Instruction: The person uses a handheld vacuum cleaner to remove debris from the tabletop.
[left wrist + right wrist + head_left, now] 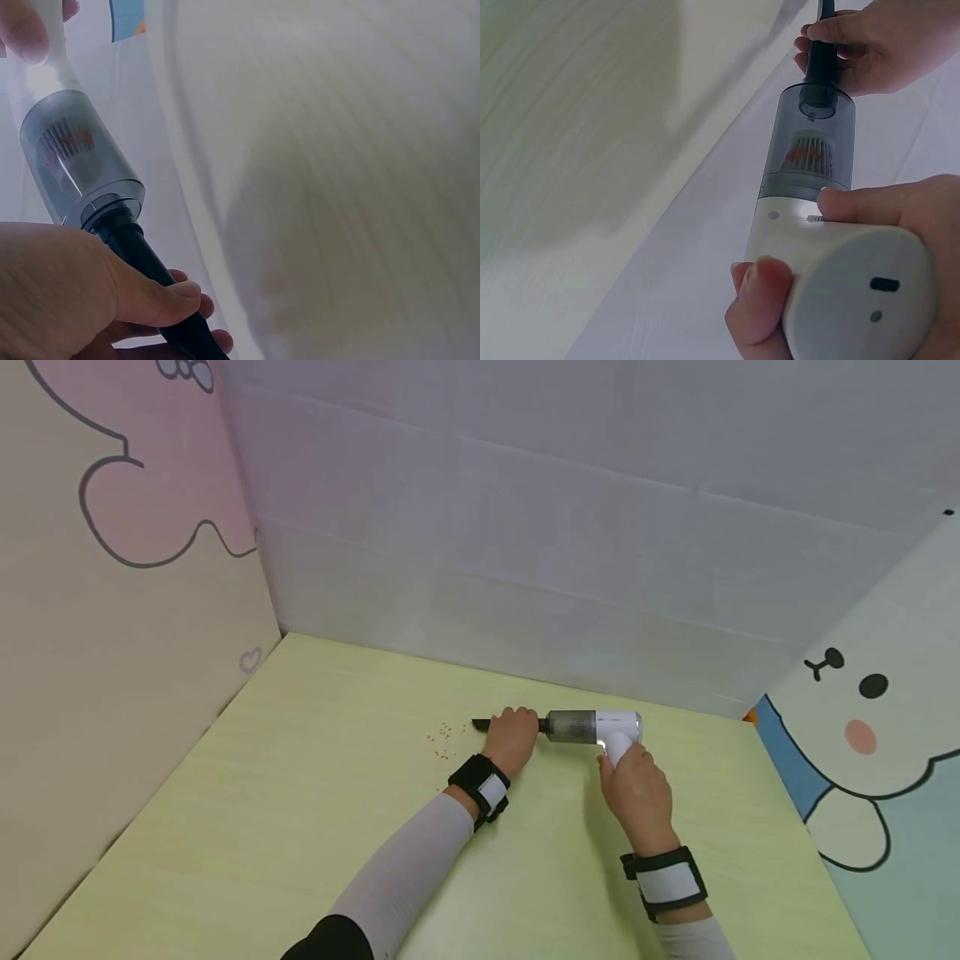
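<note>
1. Where the left hand point(512, 739) and the right hand point(640, 793) are at work, one bench point(262, 793), pale yellow with faint grain, lies under them.
2. Around the hands there stand three walls: one plain pale back wall point(525, 527) beyond them, one beige left wall point(135, 693) with a pink shape and a small heart, and one right wall point(915, 685) with a cartoon animal.
3. There is one handheld vacuum point(573, 727), and it lies across from hand to hand, its clear chamber between the two.
4. The left hand is curled round its black nozzle point(480, 724); the right hand grips its white handle point(617, 748).
5. To the left of the left hand, near the nozzle tip, many orange bits point(444, 735) are scattered, too small for exact counting.
6. Some orange-red bits show also inside the chamber.
7. Two black wristbands are worn, one behind each hand point(483, 785) point(667, 885).
</note>
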The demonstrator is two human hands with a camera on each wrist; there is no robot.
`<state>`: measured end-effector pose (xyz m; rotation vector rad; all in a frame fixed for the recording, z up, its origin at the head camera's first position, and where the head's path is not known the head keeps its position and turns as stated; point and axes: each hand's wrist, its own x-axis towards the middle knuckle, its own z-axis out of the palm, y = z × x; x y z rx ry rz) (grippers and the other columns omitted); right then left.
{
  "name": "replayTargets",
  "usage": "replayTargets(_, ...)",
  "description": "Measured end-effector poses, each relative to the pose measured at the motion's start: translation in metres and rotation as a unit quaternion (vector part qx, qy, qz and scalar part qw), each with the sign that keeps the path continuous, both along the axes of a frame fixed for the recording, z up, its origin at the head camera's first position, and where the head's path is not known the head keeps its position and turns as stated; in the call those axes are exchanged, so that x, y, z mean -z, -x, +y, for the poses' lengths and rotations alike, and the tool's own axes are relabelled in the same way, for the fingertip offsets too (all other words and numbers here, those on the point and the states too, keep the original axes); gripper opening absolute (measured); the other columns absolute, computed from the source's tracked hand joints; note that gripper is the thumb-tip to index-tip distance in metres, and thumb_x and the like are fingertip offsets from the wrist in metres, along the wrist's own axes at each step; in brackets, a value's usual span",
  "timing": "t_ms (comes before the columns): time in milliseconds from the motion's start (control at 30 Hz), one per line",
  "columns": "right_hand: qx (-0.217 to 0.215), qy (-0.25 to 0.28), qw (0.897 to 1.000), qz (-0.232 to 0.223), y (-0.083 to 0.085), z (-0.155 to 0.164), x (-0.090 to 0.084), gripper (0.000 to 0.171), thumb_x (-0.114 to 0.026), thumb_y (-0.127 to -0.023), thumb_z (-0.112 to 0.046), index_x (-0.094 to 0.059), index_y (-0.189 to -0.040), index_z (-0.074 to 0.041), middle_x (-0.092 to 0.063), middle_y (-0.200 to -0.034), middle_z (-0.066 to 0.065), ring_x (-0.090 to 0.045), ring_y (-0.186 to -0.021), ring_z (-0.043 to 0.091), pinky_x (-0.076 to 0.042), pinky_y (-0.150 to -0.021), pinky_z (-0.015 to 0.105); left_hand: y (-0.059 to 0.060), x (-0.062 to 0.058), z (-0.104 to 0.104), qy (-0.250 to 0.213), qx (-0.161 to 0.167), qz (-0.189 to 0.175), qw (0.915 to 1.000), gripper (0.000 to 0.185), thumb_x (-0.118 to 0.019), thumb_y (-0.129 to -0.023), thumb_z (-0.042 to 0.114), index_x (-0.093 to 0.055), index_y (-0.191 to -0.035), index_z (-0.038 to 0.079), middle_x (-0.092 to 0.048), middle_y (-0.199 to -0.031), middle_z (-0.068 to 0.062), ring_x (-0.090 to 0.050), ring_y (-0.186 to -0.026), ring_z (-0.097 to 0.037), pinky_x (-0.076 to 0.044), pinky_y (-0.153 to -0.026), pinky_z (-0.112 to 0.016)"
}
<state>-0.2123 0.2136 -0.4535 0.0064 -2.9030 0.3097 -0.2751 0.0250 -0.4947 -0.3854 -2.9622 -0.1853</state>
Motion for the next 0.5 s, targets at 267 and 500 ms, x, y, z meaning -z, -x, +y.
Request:
replayTargets(267, -0.003, 0.001, 1.0, -0.005, -0.0003, -0.0011, -0.0008, 0.049, -0.065, -0.099, -0.027, -0.05, -0.101, 0.019, -0.059, -0.082, 0.03, -0.063, -0.063, 0.04, -0.052, -0.05, 0.049, -0.002, -0.0017, -0.0023, -0.003, -0.002, -0.009, 1.0, 0.02, -0.059, -0.103, 0.011, -0.071, -0.118, 0.007, -0.071, -0.111, -0.008, -0.067, -0.102, -0.027, -0.059, -0.088, -0.044)
replayTargets(500, -0.007, -0.003, 1.0, 0.002, -0.0019, -0.0019, 0.0008, 0.049, -0.066, -0.098, -0.027, -0.05, -0.101, 0.019, -0.059, -0.081, 0.03, -0.063, -0.061, 0.04, -0.052, -0.049, 0.049, -0.0043, -0.0006, -0.0027, -0.014, -0.005, -0.008, 0.9999, 0.019, -0.06, -0.102, 0.011, -0.072, -0.117, 0.007, -0.071, -0.11, -0.009, -0.067, -0.102, -0.028, -0.059, -0.088, -0.046)
